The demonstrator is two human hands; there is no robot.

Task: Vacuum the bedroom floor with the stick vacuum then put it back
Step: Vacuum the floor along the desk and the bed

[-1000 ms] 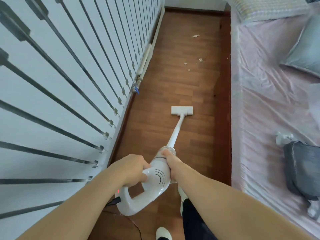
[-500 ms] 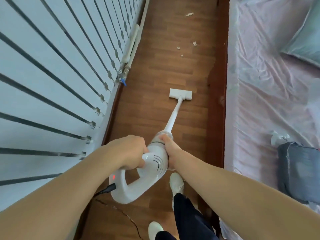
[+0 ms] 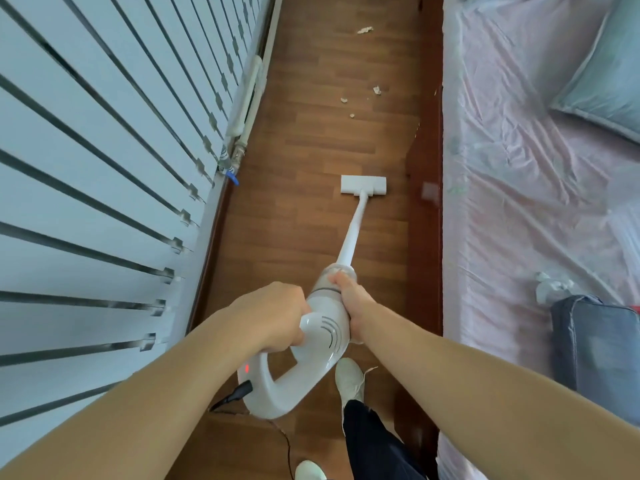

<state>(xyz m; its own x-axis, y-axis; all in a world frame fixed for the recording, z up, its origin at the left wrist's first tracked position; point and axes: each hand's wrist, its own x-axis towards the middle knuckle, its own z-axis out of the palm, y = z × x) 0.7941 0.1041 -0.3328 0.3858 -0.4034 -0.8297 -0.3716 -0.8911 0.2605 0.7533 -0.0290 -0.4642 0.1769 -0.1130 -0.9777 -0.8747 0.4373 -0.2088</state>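
1. Position of the stick vacuum point(image 3: 325, 327): motor body low in front of the torso, floor head point(image 3: 363, 185) flat on the wooden floor point(image 3: 304, 150), in the aisle between the slatted wall point(image 3: 104, 168) and the bed point(image 3: 519, 185).
2. Left hand point(image 3: 273, 317): clamped around the top of the loop handle, fingers curled under.
3. Right hand point(image 3: 353, 303): wrapped along the right side of the motor body, thumb up near the dust cup; the nearer of the two to the floor head.
4. Long axis: from the hands forward and slightly right along the wand point(image 3: 353, 233), down to the floor head; nozzle pointing up the aisle, away from the body.
5. Debris point(image 3: 376, 90): ahead of the floor head, well apart from it, roughly on the wand's line; one more scrap point(image 3: 364, 30) farther up the aisle.
6. Likely next move: push straight along the wand axis. Keep the floor head off the bed frame point(image 3: 429, 133), near on the right.
7. Mind the cord point(image 3: 232, 396) at the rear of the handle, close to the feet.
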